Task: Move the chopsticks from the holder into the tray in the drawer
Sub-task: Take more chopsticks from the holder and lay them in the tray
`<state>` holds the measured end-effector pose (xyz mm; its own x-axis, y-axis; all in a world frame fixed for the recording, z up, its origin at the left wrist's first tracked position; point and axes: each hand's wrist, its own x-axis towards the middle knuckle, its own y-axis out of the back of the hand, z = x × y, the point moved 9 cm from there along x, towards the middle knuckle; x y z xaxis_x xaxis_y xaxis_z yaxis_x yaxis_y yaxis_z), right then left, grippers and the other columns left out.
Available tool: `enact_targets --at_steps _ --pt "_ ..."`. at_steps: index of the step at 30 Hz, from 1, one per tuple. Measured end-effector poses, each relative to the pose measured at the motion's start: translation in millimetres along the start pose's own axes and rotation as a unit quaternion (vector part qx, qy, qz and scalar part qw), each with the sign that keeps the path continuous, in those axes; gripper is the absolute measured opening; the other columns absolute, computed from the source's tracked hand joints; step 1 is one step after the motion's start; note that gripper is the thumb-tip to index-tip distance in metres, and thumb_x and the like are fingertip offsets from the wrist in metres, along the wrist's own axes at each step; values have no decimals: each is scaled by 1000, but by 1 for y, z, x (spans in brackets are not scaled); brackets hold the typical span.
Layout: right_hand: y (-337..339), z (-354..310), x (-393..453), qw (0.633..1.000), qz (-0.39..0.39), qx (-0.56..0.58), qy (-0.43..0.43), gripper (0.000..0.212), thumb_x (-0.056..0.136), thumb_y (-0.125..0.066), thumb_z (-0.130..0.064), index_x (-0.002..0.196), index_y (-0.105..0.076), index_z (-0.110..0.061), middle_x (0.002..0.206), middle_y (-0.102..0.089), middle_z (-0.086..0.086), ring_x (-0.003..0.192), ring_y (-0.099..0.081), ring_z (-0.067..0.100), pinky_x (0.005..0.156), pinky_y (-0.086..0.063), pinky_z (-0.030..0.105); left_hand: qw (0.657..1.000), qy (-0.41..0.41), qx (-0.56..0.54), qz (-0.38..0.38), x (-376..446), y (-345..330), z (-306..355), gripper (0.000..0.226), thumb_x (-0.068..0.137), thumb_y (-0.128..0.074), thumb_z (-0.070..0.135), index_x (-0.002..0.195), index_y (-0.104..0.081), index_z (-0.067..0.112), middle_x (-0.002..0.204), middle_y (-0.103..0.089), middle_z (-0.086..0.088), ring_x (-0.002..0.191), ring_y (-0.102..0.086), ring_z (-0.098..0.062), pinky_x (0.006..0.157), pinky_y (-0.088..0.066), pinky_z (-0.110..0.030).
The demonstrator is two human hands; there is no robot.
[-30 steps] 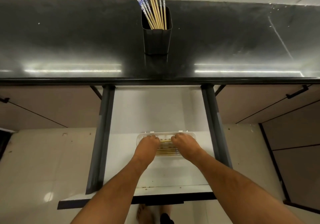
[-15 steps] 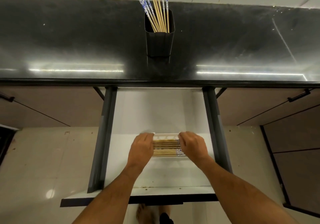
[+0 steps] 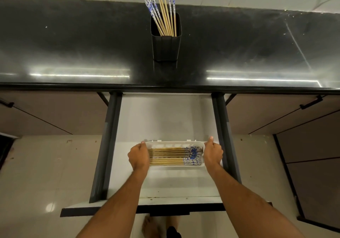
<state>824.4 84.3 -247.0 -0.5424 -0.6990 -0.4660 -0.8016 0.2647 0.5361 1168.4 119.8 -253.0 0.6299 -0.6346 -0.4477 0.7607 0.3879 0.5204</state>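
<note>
The left hand (image 3: 138, 156) sits at the left end of the white tray (image 3: 175, 143), its grip curled round that end wall, with the fingertips at the far corner. Between the hands, a row of chopsticks (image 3: 173, 156) lies flat in the tray, side by side and parallel, bare wooden tips to the left and blue-and-white patterned ends to the right. The right hand (image 3: 213, 151) mirrors the left one at the right end of the tray, its grip closed on that wall with a finger raised over the far corner. The tray rests on the white floor of the open drawer (image 3: 165, 116), toward its front half, with dark rails on either side

Above, on the black table (image 3: 73, 44), the dark square holder (image 3: 166, 44) stands upright and carries more chopsticks (image 3: 163, 15), some plain wood and some patterned, fanned out of its mouth

Judging by this, the task is partway through: one batch is laid down and both hands seem to be squaring the tray. The next move calls for letting go of the tray, reaching up over the table edge to the holder, gathering the remaining sticks without tipping the holder, and laying them in parallel with those already in the tray
</note>
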Motion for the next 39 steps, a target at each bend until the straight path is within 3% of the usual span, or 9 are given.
enact_targets --at_steps 4,15,20,23,25,28,32,36,39 --pt "-5 -4 -2 1000 -17 -22 1 51 107 -35 -44 75 -59 -14 72 -66 6 65 -67 17 52 -48 25 1000 0 22 4 -1 1 -1 37 104 -48 36 96 -73 9 87 -70 -8 80 -68 -27 82 -60 -42" --pt "-10 -10 2 994 -43 -95 27 48 107 -35 -42 75 -58 -14 75 -67 8 66 -66 17 54 -49 26 1000 7 12 -24 1 2 0 31 103 -52 32 92 -70 11 87 -69 -8 80 -68 -26 79 -58 -37" --pt "-5 -48 -2 975 -52 -181 115 48 106 -39 -42 72 -60 -15 68 -64 3 62 -62 12 50 -42 21 999 -46 6 -23 -3 13 24 29 104 -47 32 86 -67 22 84 -70 -1 76 -69 -20 64 -59 -30" --pt "-6 -96 -14 947 -58 -232 217 49 106 -42 -40 63 -53 -20 62 -57 0 61 -59 17 50 -35 22 991 -126 45 -26 -6 21 64 29 104 -45 33 89 -66 20 89 -71 -1 77 -67 -15 71 -61 -35" --pt "-5 -134 -24 915 -50 -273 293 43 105 -43 -39 67 -50 -21 68 -54 -1 67 -57 19 55 -35 24 976 -195 89 -19 -8 26 100 25 103 -46 28 106 -68 14 105 -71 -3 87 -62 -10 80 -55 -30" --pt "4 -193 -51 871 -21 -294 394 31 105 -45 -37 94 -62 -13 91 -60 2 85 -58 20 76 -49 29 949 -287 128 -7 -19 38 155 34 101 -49 24 129 -61 9 124 -66 -7 109 -61 -17 93 -48 -30" --pt "9 -252 -75 816 17 -325 478 39 105 -45 -36 124 -60 -5 118 -62 11 108 -58 26 95 -49 36 901 -397 176 16 -29 45 221 38 101 -49 27 133 -57 8 126 -64 -9 119 -60 -25 103 -45 -33" --pt "23 -314 -100 791 45 -318 521 45 105 -44 -40 133 -54 -7 129 -60 10 118 -57 25 101 -49 35 840 -497 206 68 -48 60 295 41 101 -50 30 134 -56 7 126 -65 -10 119 -60 -25 108 -44 -37" --pt "30 -350 -107 789 66 -293 535 45 104 -44 -42 134 -53 -10 130 -60 8 119 -57 21 100 -50 32 817 -533 201 90 -56 65 337 37 100 -50 34 128 -59 12 120 -67 -5 113 -63 -20 102 -47 -34"
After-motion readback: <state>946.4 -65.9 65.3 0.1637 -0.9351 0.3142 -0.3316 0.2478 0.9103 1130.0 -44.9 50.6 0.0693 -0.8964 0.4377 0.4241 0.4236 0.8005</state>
